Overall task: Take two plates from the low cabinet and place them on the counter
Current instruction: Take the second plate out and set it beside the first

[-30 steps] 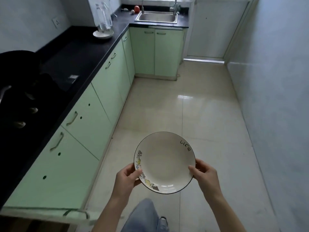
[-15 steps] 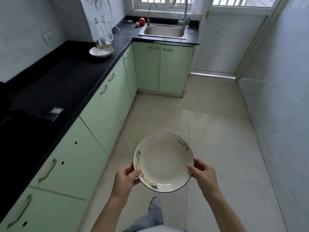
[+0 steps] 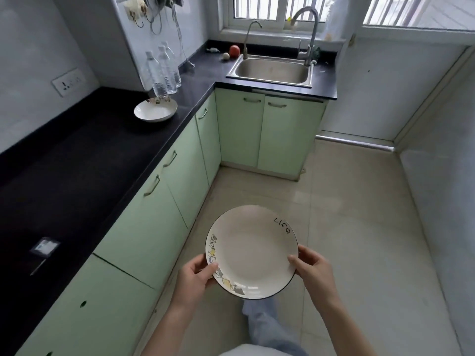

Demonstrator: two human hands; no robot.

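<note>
Standing in a narrow kitchen over pale floor tiles (image 3: pixel 359 227), with a long black counter (image 3: pixel 77 163) running down the left side above mint-green low cabinets (image 3: pixel 159 227). Further off, set into the far run of that counter, a steel sink (image 3: pixel 270 70) under a tall faucet (image 3: pixel 307 34).

Carrying the second plate (image 3: pixel 252 250), a white deep plate with a dark rim, cartoon figures and the word "life", held out over the floor, level, well apart from the counter. Resting already on the counter near the corner, the first plate (image 3: pixel 155 110), just in front of two clear water bottles (image 3: pixel 164 70).

Gripping from both sides: left hand (image 3: pixel 196 281) curled on the near-left rim, thumb over the printed edge and fingers underneath; right hand (image 3: pixel 314 271) pinching the near-right rim the same way, thumb on top.

Judging from this, roughly half done, with the carry to the counter and the set-down remaining.

Risks from here:
- Slipping out of a rim-only hold, since both grips sit on the near half and the far half hangs unsupported; tilting forward would drop it on hard tile.
- Clipping the counter edge on the way up, chipping the rim.
- Setting down too close to the first plate or the bottles, knocking ceramic on ceramic or toppling a bottle.
- Landing partly over the counter's front edge, leaving the plate ready to tip off.
</note>
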